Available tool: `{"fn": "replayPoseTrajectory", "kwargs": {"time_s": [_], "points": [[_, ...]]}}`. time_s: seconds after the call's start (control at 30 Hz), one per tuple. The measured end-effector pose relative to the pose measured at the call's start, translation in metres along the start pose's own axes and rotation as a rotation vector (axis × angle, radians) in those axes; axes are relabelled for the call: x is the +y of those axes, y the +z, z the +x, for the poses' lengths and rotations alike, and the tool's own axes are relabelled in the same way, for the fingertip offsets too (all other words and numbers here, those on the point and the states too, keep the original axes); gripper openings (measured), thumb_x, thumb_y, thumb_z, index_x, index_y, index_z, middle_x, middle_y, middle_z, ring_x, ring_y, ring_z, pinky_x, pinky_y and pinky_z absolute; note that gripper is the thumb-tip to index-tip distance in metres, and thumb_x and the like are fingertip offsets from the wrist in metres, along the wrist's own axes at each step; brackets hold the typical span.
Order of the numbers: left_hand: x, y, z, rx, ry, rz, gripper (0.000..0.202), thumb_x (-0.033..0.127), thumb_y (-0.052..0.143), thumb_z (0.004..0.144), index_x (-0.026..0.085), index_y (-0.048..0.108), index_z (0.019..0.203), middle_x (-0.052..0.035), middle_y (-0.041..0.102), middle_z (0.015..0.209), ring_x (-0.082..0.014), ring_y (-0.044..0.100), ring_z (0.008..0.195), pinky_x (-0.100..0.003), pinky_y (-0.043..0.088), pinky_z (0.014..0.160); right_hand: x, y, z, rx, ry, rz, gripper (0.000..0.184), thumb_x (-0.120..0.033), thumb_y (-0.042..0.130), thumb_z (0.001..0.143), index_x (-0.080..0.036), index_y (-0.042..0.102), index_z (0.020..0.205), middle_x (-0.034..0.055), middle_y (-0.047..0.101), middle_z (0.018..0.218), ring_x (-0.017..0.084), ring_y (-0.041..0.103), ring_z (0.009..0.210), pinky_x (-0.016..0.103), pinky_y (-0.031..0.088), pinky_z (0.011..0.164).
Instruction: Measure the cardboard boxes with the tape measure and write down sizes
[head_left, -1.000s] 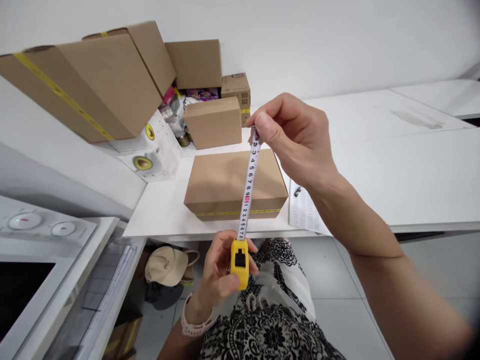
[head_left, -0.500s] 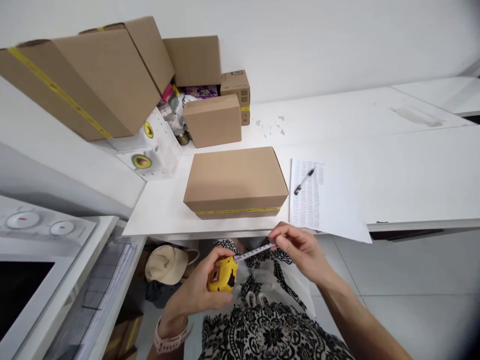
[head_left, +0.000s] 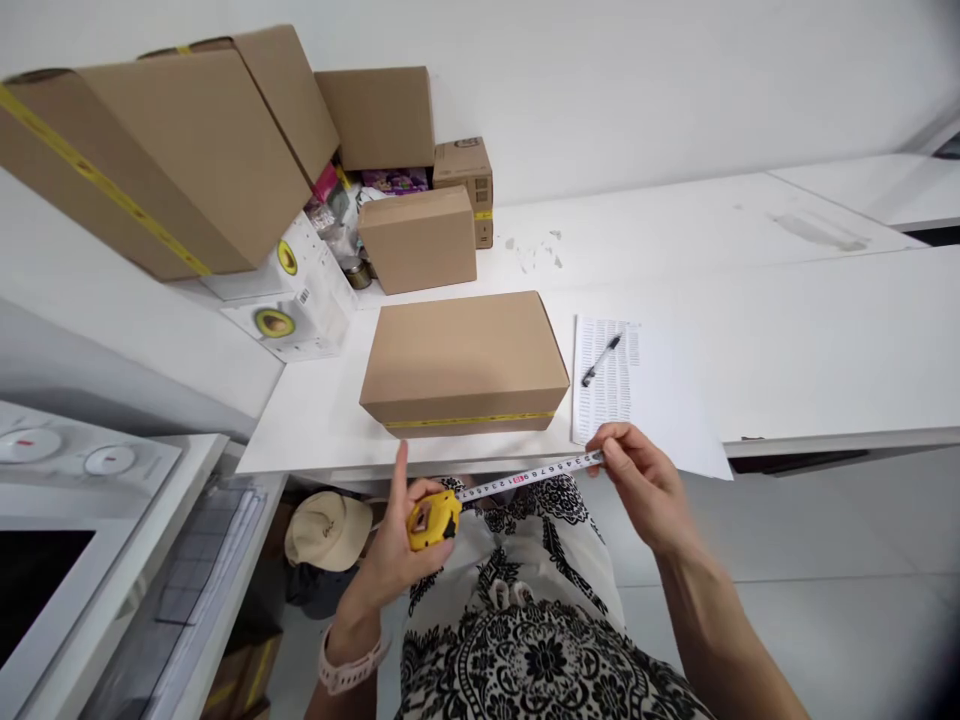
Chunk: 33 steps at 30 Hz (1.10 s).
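My left hand (head_left: pixel 396 545) is closed around a yellow tape measure (head_left: pixel 435 520), its index finger pointing up toward the desk edge. The white, numbered blade (head_left: pixel 517 480) stretches out to the right. Its free end is pinched by my right hand (head_left: pixel 637 480), just in front of the desk edge. The blade is held in the air, slightly tilted, higher at the right. Just beyond it a closed cardboard box (head_left: pixel 469 350) with yellow tape along its front lies on the white desk (head_left: pixel 315 420), apart from both hands.
Printed sheets (head_left: pixel 660 390) with a black pen (head_left: pixel 602 360) on top lie right of the box. Behind stand a smaller carton (head_left: pixel 420 240) and a stack of large boxes (head_left: pixel 187 150). A microwave (head_left: pixel 82 480) is at the left, and a beige cap (head_left: pixel 330 530) below the desk.
My right hand has moved right and up, drawing more blade out. My left hand has risen toward the desk edge, and its index finger has stretched out. The view has shifted slightly.
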<state>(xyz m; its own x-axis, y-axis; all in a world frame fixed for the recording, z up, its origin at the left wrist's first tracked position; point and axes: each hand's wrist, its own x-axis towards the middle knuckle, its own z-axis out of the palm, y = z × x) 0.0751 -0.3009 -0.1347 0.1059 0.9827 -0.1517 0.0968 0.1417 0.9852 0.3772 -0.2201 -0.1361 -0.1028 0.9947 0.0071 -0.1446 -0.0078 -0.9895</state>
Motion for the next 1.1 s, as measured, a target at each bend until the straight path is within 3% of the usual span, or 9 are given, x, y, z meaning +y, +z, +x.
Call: {"fn": "replayPoseTrajectory", "kwargs": {"time_s": [0.07,0.2,0.33,0.47,0.57,0.67,0.8,0.97,1.1], "points": [[-0.008,-0.011,0.000,0.020,-0.020,-0.052,0.123,0.027,0.071,0.081,0.039,-0.025,0.156,-0.0038,0.056,0.115,-0.0150,0.057,0.084,-0.028,0.046,0.071,0.004,-0.004,0.004,0.017,0.082,0.017,0.038,-0.044,0.066,0.092,-0.030,0.065,0.127,0.0005,0.056,0.088,0.015,0.053,0.074,0.034,0.047,0.075],[-0.020,-0.028,0.008,0.013,-0.111,-0.114,0.124,0.029,0.072,0.082,0.035,-0.026,0.157,-0.0042,0.059,0.110,-0.0143,0.056,0.079,-0.027,0.047,0.068,0.020,0.007,0.012,-0.031,0.271,0.090,0.068,-0.048,0.070,0.088,-0.027,0.050,0.150,-0.0010,0.051,0.082,0.015,0.050,0.070,0.035,0.044,0.073],[-0.021,-0.042,0.023,-0.064,-0.150,-0.201,0.113,0.030,0.071,0.083,0.039,-0.012,0.161,-0.0048,0.058,0.111,-0.0121,0.055,0.072,-0.023,0.046,0.058,0.020,0.013,0.021,-0.091,0.297,0.052,0.063,-0.053,0.068,0.088,-0.026,0.058,0.144,0.0005,0.055,0.082,0.015,0.048,0.071,0.036,0.042,0.076],[0.000,-0.045,0.032,-0.155,-0.082,-0.167,0.103,0.030,0.070,0.082,0.038,0.006,0.163,-0.0051,0.056,0.112,-0.0115,0.053,0.074,-0.021,0.044,0.057,-0.001,0.015,0.030,-0.205,0.227,-0.071,0.055,-0.054,0.060,0.093,-0.028,0.061,0.142,0.0000,0.055,0.077,0.017,0.050,0.076,0.039,0.042,0.083],[0.019,-0.040,0.030,-0.082,-0.030,-0.045,0.108,0.021,0.070,0.081,0.039,0.000,0.162,-0.0039,0.057,0.111,-0.0134,0.054,0.081,-0.024,0.045,0.066,-0.011,0.025,0.027,-0.185,0.207,-0.065,0.061,-0.054,0.060,0.094,-0.027,0.053,0.148,-0.0009,0.053,0.075,0.018,0.050,0.076,0.039,0.043,0.082],[0.025,-0.046,0.019,-0.047,-0.003,0.077,0.120,0.016,0.071,0.077,0.040,-0.013,0.160,-0.0031,0.057,0.112,-0.0133,0.054,0.079,-0.026,0.045,0.070,-0.004,0.044,0.006,-0.114,0.230,-0.018,0.064,-0.052,0.059,0.095,-0.029,0.045,0.153,-0.0013,0.052,0.076,0.017,0.051,0.072,0.036,0.046,0.077],[0.021,-0.094,0.007,-0.126,-0.036,0.187,0.124,0.022,0.074,0.077,0.038,-0.017,0.159,-0.0048,0.057,0.117,-0.0155,0.057,0.084,-0.029,0.045,0.076,0.018,0.066,-0.029,0.018,0.120,0.009,0.061,-0.049,0.055,0.097,-0.035,0.040,0.154,-0.0008,0.050,0.079,0.017,0.050,0.069,0.033,0.048,0.069],[0.026,-0.165,0.021,-0.208,-0.100,0.207,0.120,0.038,0.074,0.081,0.029,-0.014,0.162,-0.0068,0.057,0.116,-0.0193,0.058,0.095,-0.030,0.043,0.082,0.029,0.054,-0.028,0.148,0.153,-0.045,0.063,-0.051,0.057,0.095,-0.036,0.040,0.154,-0.0003,0.050,0.078,0.018,0.049,0.069,0.034,0.048,0.070],[0.018,-0.184,0.053,-0.284,-0.156,0.191,0.110,0.041,0.074,0.078,0.023,0.007,0.164,-0.0058,0.058,0.108,-0.0196,0.057,0.094,-0.027,0.044,0.078,0.038,0.050,-0.017,0.097,0.278,-0.131,0.063,-0.055,0.055,0.094,-0.029,0.049,0.151,-0.0002,0.049,0.077,0.018,0.049,0.068,0.034,0.047,0.070]]}}
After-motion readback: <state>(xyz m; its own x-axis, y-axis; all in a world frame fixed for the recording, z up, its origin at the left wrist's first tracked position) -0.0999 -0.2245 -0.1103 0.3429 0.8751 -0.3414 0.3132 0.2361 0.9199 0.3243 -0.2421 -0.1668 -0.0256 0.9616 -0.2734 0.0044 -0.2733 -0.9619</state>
